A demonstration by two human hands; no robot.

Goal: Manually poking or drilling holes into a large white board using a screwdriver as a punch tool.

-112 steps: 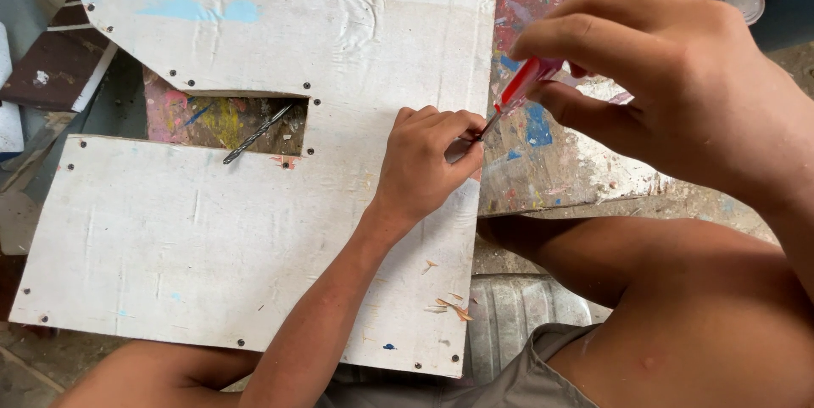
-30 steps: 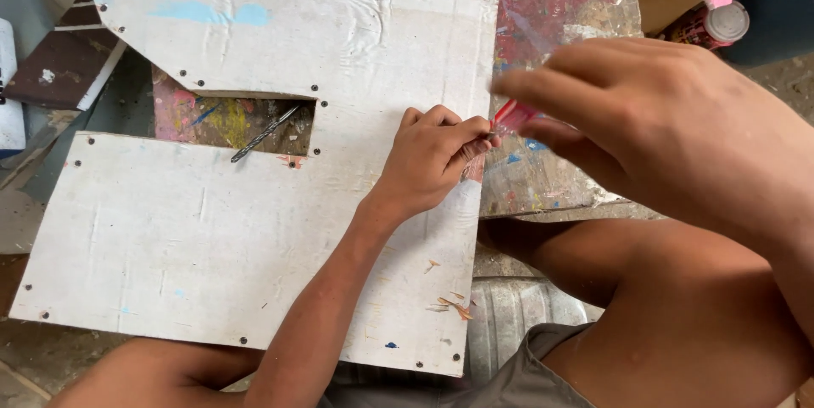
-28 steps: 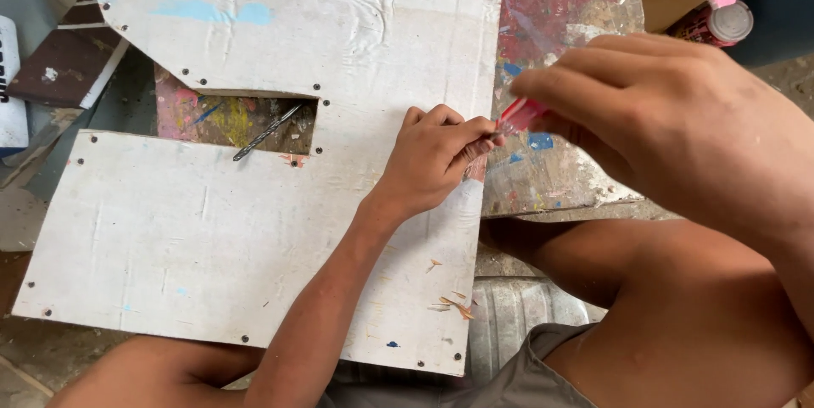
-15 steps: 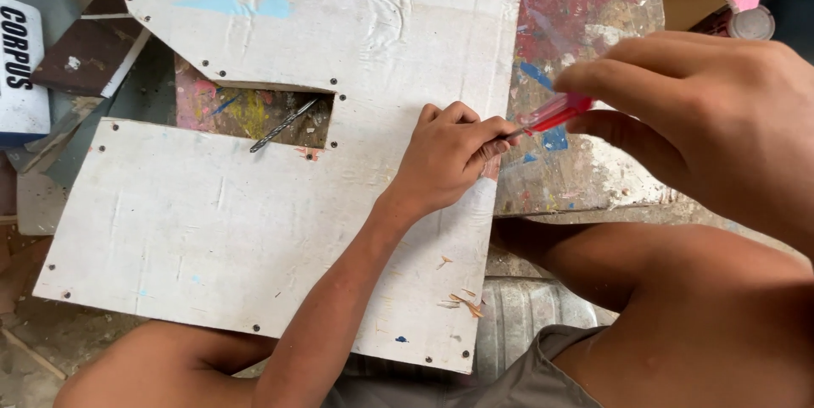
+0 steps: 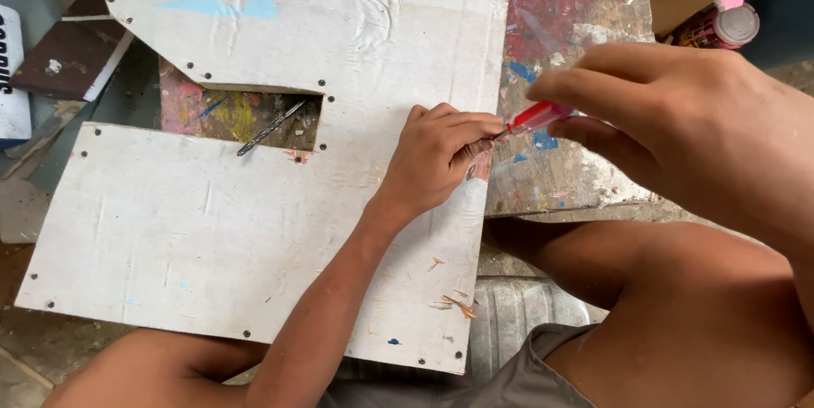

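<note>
Red-handled tool held at the right edge of a white board

The left hand (image 5: 441, 158) was curled on the white board (image 5: 254, 230), fingertips pinched at its right edge, what they gripped hidden. The right hand (image 5: 678, 128) grasped a red-handled tool (image 5: 534, 118), its tip meeting those fingertips. The board lay on a paint-stained worktop (image 5: 577, 52); a drill bit (image 5: 270, 128) rested in the board's cut-out

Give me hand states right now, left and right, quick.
Left hand: fingers curled, pinching at the right edge of the flat white board; what it pinches cannot be told.
Right hand: closed on a slim red-handled tool.
</note>
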